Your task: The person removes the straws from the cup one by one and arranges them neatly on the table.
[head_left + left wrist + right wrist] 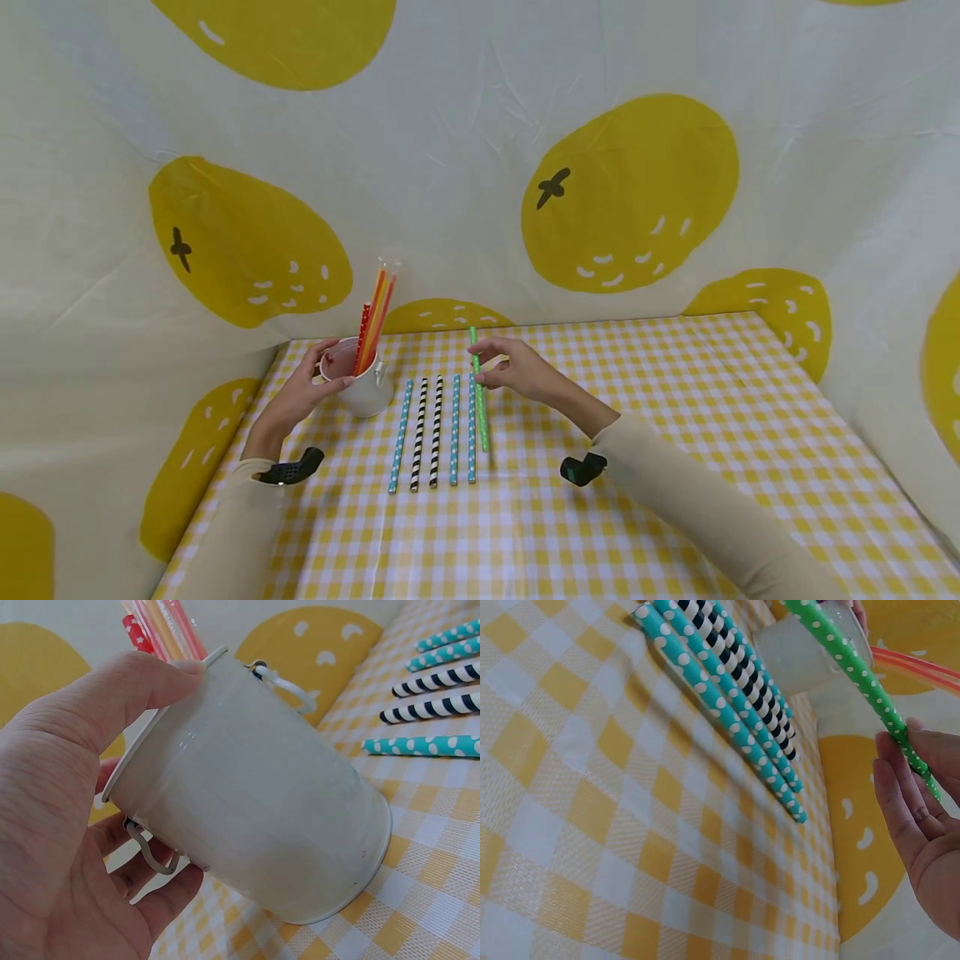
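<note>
My left hand [298, 390] grips the rim of a white metal bucket [247, 780], thumb over the near edge and fingers on the far side. Red and orange straws [375, 321] lean inside the bucket, some in clear wrapping. Between thumb and fingers, my right hand [517, 368] pinches a green straw with white dots [855, 675], raised above the table. Just left of that straw lies a row of paper straws: blue ones with white dots [455, 429] and two with black and white stripes [437, 429].
A yellow and white checked cloth [637, 500] covers the table. Behind it and along the sides hangs a pale sheet [450, 167] printed with large yellow fruit. Small wire loops [289, 688] stick out from the bucket's sides. Dark devices [583, 469] are worn on both wrists.
</note>
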A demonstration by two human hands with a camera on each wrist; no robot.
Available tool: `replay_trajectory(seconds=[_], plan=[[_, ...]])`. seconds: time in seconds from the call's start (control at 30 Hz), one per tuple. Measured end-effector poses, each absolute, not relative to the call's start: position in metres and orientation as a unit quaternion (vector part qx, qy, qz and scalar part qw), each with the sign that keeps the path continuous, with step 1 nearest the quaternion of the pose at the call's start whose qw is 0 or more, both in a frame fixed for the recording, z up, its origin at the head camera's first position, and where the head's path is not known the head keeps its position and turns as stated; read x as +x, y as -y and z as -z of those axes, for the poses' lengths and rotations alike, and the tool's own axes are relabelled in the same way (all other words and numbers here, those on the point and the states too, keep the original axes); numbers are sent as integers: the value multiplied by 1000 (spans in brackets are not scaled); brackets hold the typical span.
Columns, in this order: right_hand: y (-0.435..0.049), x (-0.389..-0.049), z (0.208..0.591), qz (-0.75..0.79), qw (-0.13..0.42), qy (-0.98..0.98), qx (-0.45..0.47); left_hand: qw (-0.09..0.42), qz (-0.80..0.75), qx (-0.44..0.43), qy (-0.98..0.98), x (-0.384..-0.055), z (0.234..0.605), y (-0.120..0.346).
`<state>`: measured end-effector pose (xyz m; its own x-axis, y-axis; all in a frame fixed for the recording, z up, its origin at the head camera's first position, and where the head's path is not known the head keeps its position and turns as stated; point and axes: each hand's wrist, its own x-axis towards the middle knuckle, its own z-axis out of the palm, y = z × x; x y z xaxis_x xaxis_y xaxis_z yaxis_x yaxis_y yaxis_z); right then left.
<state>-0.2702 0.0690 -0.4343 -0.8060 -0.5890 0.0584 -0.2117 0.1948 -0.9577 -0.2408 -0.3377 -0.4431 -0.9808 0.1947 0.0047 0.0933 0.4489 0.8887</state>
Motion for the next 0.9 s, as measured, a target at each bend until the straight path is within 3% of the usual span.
replay_trajectory(seconds=[0.3, 0.9], plan=[[-74, -270, 450, 541, 190, -781, -249, 46, -514, 77, -853, -242, 445, 338], [-72, -273, 470, 424, 169, -865, -208, 42, -503, 70, -860, -243, 446, 338]])
